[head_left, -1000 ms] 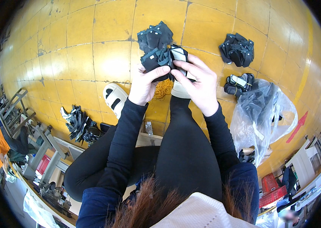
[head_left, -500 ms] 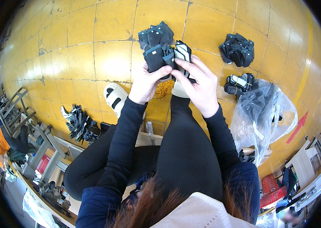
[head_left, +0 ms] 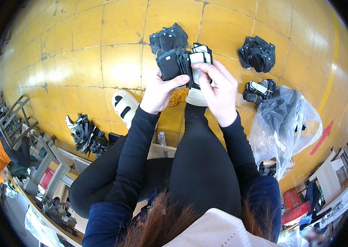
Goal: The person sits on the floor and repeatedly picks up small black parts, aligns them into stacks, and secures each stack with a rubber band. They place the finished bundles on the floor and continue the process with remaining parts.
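Note:
My left hand (head_left: 159, 92) is closed round a stack of dark fabric pieces (head_left: 169, 64), its thumb pressed across their near end. Small white tags show on the dark faces. Against the right side of this stack stand several black pieces with white panels (head_left: 200, 53). My right hand (head_left: 219, 92) has its fingertips bent onto these white panels, gripping them from the right. Just beyond lies a pile of dark fabric pieces (head_left: 168, 38) on the floor. Below my hands, partly hidden, is a heap of yellow rubber bands (head_left: 177, 99) between my light sandals (head_left: 125, 108).
To the right lie a dark fabric pile (head_left: 257, 54), a banded bundle (head_left: 259, 89) and a clear plastic bag (head_left: 281, 127) with dark contents. Another dark pile (head_left: 85, 132) is at left, near a metal frame (head_left: 52, 158). Red crates (head_left: 295, 210) stand lower right.
My right fingers have drawn back from my left thumb and moved onto the white panels, which are now more upright and fanned. The left hand keeps its hold, nearly still.

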